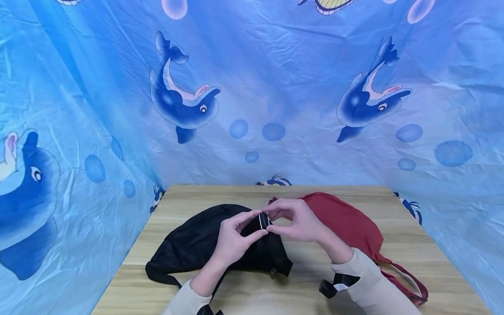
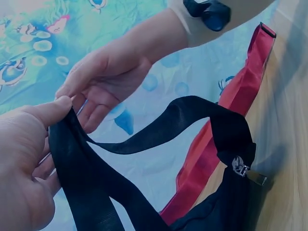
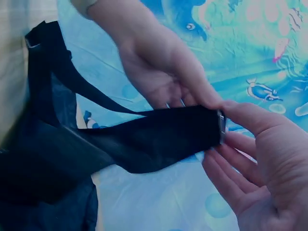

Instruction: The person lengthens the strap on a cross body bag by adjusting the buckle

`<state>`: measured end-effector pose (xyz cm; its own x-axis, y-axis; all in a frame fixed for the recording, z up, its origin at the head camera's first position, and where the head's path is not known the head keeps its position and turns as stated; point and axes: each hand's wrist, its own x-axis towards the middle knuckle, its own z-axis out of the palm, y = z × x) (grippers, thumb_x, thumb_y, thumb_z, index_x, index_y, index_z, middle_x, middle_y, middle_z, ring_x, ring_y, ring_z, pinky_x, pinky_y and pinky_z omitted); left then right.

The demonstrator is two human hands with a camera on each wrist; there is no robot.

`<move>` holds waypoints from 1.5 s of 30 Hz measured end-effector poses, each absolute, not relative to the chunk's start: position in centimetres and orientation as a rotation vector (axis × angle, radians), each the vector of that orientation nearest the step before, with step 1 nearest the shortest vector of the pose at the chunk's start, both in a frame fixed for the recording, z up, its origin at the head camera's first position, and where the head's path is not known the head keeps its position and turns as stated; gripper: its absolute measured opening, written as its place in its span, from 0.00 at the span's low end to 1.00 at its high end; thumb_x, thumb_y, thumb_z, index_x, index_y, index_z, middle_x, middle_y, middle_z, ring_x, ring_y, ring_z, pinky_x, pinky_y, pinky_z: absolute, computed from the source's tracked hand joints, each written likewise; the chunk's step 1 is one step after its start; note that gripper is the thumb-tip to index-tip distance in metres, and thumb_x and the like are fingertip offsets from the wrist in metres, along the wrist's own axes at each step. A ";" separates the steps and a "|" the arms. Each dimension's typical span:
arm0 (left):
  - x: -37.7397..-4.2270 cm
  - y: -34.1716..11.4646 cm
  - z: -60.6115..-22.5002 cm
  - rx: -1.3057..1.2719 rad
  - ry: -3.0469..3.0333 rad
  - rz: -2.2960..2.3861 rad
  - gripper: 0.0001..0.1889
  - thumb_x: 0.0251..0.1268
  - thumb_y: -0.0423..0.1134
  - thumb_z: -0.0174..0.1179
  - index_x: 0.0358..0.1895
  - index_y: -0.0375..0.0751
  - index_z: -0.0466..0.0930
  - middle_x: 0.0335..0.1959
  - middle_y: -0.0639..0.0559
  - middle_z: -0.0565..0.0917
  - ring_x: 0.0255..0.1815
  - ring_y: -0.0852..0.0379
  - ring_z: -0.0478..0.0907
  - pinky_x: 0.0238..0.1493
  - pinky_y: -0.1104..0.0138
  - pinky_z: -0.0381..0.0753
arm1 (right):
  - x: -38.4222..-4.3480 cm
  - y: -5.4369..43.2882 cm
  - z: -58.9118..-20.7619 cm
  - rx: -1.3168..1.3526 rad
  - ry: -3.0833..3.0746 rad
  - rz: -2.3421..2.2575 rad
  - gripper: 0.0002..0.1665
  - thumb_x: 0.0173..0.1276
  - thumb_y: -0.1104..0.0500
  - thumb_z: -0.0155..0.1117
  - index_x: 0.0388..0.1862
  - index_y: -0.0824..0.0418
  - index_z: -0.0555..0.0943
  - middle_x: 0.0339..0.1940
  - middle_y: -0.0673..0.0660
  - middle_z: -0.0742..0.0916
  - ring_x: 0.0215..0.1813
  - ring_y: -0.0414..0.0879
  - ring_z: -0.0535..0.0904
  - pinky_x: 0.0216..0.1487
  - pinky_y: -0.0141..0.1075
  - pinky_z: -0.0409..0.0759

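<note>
A black fabric bag (image 1: 193,240) with a wide strap (image 3: 159,139) lies on the table. Raised above the bag, the strap's looped end carries a metal-edged buckle (image 1: 264,221). My left hand (image 1: 232,240) pinches the strap beside the buckle between thumb and fingers. From the other side, my right hand (image 1: 297,221) holds the same end, thumb and fingertips at the buckle. In the right wrist view the metal edge (image 3: 222,127) shows right at the right fingers. A zipper with a metal pull (image 2: 248,171) hangs at the bag's corner.
A red bag (image 1: 350,223) lies behind and to the right, partly under my right forearm; its strap (image 1: 407,275) trails toward the table's front right. The wooden table (image 1: 138,280) is bordered by a blue dolphin-print curtain (image 1: 275,87) at the back and sides.
</note>
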<state>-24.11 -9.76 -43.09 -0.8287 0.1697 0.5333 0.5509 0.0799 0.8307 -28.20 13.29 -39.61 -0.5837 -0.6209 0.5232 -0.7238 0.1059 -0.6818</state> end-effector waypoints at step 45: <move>-24.3 -9.4 -44.1 -0.617 -2.114 -1.765 0.23 0.54 0.36 0.83 0.56 0.42 0.91 0.48 0.47 0.94 0.50 0.60 0.92 0.53 0.70 0.89 | -27.6 12.5 -39.4 1.227 -2.184 1.713 0.25 0.63 0.70 0.79 0.59 0.65 0.84 0.55 0.63 0.90 0.54 0.44 0.89 0.62 0.37 0.88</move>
